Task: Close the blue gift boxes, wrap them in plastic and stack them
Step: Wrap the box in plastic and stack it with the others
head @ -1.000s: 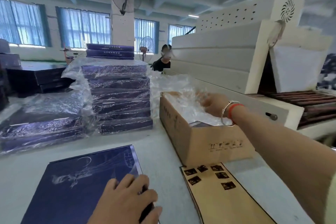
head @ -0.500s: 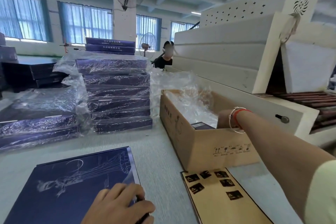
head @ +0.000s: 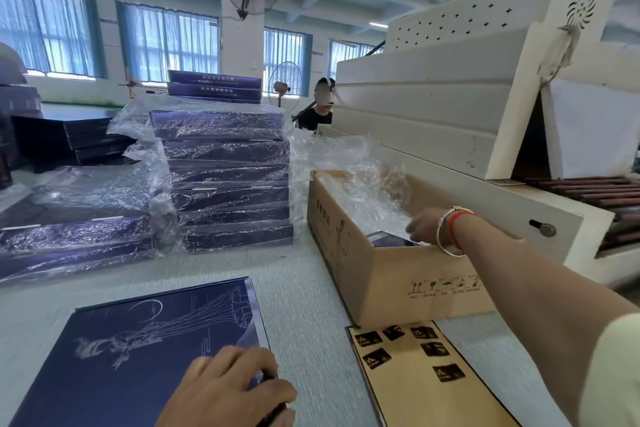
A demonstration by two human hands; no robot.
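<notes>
A closed blue gift box with a pale line drawing lies flat on the table in front of me. My left hand grips its near right corner, fingers curled over the edge. My right hand reaches down into an open cardboard carton, beside crumpled clear plastic and a dark blue item. Its fingertips are hidden by the carton wall. A tall stack of plastic-wrapped blue boxes stands behind, with a lower wrapped stack to its left.
A white shrink-wrap tunnel machine with conveyor rollers runs along the right. The carton's flap lies flat on the table. Dark boxes sit at the far left. A person stands behind the machine.
My right hand has dropped from the top of the plastic down into the carton and drawn back toward its near end. My left hand stays on the gift box corner.
</notes>
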